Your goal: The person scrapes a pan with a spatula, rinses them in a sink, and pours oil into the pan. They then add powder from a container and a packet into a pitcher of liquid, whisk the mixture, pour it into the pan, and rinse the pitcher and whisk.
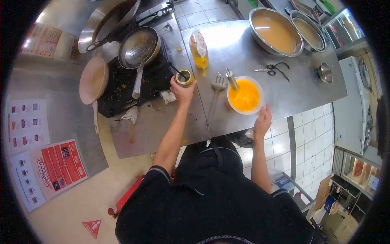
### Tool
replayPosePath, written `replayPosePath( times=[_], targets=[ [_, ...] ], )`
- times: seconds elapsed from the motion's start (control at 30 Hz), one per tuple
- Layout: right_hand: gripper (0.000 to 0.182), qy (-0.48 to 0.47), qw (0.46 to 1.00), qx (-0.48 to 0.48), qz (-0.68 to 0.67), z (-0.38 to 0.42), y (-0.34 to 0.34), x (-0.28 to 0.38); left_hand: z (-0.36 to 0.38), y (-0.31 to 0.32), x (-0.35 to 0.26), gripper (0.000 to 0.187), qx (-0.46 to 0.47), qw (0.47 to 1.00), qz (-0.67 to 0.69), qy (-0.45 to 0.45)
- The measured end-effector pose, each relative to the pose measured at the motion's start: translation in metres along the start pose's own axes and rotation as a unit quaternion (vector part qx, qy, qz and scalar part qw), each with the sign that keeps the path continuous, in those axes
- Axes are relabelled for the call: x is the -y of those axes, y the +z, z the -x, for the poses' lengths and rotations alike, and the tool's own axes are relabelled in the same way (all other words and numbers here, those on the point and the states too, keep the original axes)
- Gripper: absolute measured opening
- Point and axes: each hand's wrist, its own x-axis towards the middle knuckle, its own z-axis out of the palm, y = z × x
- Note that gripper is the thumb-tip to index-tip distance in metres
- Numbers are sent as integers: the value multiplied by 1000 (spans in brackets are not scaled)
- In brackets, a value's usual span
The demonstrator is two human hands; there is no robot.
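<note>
My left hand (183, 92) is wrapped round a small open jar (185, 77) at the edge of the stove, with a dark handle sticking out of its mouth. Close to the right side of a white bowl (244, 95) is my right hand (263, 118), its fingers up near the rim; whether they touch it is hard to tell. Beaten yellow-orange egg fills the bowl, and a metal whisk-like tool (232, 80) leans in it. Between jar and bowl lies a long metal fork-like utensil (219, 83). A bottle of yellow oil (199, 53) stands behind the jar.
A strainer (139, 46) rests over the black stove (113, 91), beside a pinkish pan (93, 80) and a large wok (91, 34). Two large bowls of liquid (276, 32) stand back right. Black-handled scissors (269, 70) and a small steel bowl (325, 73) lie right.
</note>
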Motion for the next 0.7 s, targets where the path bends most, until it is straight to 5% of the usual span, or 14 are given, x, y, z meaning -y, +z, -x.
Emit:
replayPosePath(
  times=[0.1,0.3,0.4,0.53,0.7],
  targets=[
    [33,-38,999,-17,18,26,1,-11,-7,20,20,83,13,999,30,6],
    [38,-68,994,-19,78,75,12,-11,-10,15,10,65,20,992,113,51],
    [40,-41,999,17,6,89,17,-6,-10,2,2,62,28,989,113,91],
    [26,-124,974,-158,101,108,6,57,4,-26,-10,56,70,968,175,164],
    [52,-151,976,125,-92,117,-9,122,38,-106,-59,56,150,946,137,251]
  ],
)
